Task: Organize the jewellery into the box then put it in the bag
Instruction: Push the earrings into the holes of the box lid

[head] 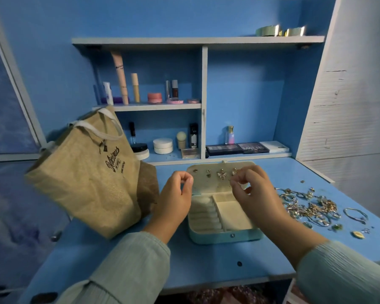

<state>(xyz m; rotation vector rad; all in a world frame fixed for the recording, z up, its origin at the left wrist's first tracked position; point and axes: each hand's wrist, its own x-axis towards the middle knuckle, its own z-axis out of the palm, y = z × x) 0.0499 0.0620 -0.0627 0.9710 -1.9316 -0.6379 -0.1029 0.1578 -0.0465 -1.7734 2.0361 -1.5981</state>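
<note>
Blue desk [206, 264], blue shelves [158, 106] stocked with cosmetics behind. The box [223, 234] sits open at centre, cream-lined, studs pinned in its lid. Left hand [173, 200] hovers, thumb and forefinger tips pinched; whether anything sits between them is too small to tell. Right hand [253, 194] curls at the lid, likewise pinching. Tangled metal jewellery [309, 207] lies right; the woven bag [86, 178] stands left.

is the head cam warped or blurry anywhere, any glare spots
Head view: wide-angle bend bows the shelf and the desk edges; sleeves at the bottom look stretched. Glare flares on the shiny rolls on the top shelf. The jewellery pile is soft, pieces hard to separate. Both hands, left hand and right hand, look slightly smeared. Light is dim, blue-tinted.
</note>
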